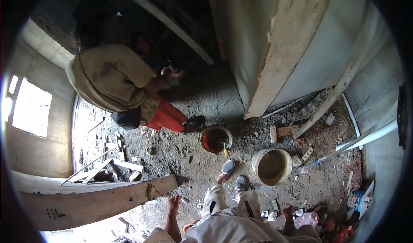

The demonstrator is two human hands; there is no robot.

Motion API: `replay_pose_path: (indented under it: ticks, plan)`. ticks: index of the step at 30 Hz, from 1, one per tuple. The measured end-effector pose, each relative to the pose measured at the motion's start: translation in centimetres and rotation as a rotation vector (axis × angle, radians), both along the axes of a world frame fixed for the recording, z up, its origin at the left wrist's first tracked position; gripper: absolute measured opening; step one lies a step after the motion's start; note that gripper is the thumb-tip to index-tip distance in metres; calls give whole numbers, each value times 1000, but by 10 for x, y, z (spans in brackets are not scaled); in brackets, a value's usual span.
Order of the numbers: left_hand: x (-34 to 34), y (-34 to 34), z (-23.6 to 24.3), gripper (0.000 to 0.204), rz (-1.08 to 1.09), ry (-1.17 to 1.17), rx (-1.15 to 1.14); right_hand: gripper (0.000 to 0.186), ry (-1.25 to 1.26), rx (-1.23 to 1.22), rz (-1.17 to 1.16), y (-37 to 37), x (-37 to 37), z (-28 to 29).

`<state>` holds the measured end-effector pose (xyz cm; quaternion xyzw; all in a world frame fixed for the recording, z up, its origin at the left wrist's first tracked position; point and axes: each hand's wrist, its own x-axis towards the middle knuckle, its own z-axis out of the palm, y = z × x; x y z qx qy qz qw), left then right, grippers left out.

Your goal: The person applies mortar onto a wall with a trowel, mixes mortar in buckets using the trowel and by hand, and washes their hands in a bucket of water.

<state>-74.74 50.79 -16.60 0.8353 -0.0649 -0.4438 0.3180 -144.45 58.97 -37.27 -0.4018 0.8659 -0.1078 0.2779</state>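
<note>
My left hand (174, 203) hangs low beside my left leg with its fingers loosely apart. It holds nothing I can see and is nearest to the end of a wooden beam (165, 188). On the other side, my right hand (288, 210) hangs by my right hip, small in view, fingers loose and seemingly holding nothing. In front of my shoes stands a dark bucket (231, 135) with a reddish inner wall and a tool with a light handle (226, 150) at its rim. A whitish bucket (254, 165) to its right holds a grey-brown substance.
A co-worker (114, 75) in a tan shirt and red trousers bends at the far left. Scrap wood (99, 167) litters the rough floor at left. Tall wooden panel (288, 49) stands ahead, and a leaning pole (335, 94) crosses the right side. Rubble (309, 215) lies at lower right.
</note>
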Motion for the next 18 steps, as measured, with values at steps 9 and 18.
replay_pose_path:
  ticks: [9,18]
  plan:
    - [8,112,-6,33,14,-77,41,25,-894,-50,254,-215,182,260]
    - [13,164,-52,19,321,-150,-464,33,-1818,8,910,-370,295,504]
